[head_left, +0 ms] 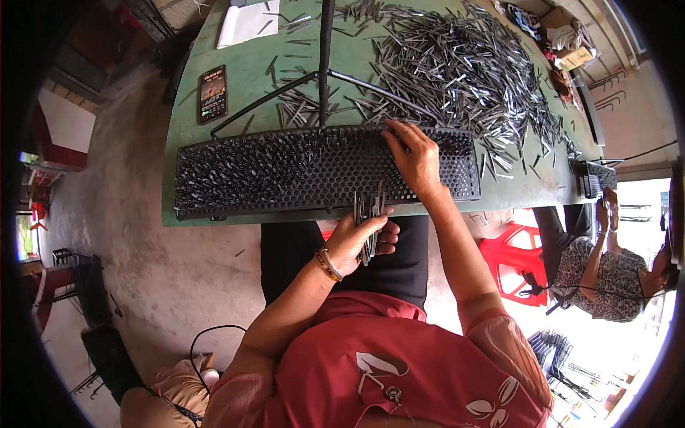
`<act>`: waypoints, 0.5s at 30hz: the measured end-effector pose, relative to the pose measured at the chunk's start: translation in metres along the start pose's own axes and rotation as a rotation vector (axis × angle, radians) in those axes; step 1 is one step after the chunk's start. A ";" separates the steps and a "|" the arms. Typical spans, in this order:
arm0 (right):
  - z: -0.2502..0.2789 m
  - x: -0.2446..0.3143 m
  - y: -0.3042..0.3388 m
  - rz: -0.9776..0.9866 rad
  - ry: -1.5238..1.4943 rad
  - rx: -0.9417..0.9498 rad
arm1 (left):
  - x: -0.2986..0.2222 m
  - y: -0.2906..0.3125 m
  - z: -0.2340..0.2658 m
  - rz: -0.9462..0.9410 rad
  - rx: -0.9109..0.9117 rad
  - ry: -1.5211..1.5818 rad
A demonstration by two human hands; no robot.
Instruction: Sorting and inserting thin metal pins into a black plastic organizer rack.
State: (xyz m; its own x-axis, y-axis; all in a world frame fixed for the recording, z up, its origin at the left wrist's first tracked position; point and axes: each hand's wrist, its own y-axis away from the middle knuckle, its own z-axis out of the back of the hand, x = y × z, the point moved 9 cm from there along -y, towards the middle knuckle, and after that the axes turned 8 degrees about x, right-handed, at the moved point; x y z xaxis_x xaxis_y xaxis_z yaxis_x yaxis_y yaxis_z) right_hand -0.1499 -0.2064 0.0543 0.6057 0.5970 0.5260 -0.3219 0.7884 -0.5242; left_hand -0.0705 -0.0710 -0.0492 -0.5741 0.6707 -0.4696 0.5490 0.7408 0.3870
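A long black rack (342, 167) full of round holes lies along the near edge of the green table. Dark slim metal pieces (228, 175) stand upright in its left part, packed close, while bare holes show across its middle and right. Just in front of the rack, my left hand (364, 232) is closed around a bundle of slim metal strips (369, 214). My right hand (414, 153) is over the rack, right of centre, with bent fingers at its far rim. Whatever those fingertips pinch, if anything, is too small to make out.
A big heap of loose metal strips (464, 71) covers the table's far right. A black stand (323, 78) with spread legs rises behind the rack. A phone (212, 93) and a notepad (246, 25) lie at left. Another person (606, 274) works at far right, near a red stool (510, 267).
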 end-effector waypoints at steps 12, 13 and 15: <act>-0.009 0.025 -0.008 0.159 0.303 0.218 | -0.005 0.001 -0.002 -0.058 0.024 -0.184; -0.011 0.021 -0.006 0.128 0.295 0.229 | -0.005 0.001 -0.002 -0.059 0.023 -0.185; -0.012 0.018 -0.005 0.097 0.286 0.239 | -0.006 0.001 -0.003 -0.059 0.033 -0.174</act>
State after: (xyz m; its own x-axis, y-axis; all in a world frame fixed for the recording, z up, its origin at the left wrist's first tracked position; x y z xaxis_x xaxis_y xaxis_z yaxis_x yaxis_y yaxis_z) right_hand -0.1281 -0.2014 0.0586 0.7319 0.6317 0.2556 -0.5277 0.7627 -0.3740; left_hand -0.0681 -0.0742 -0.0433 -0.4934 0.6080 -0.6220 0.5390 0.7750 0.3300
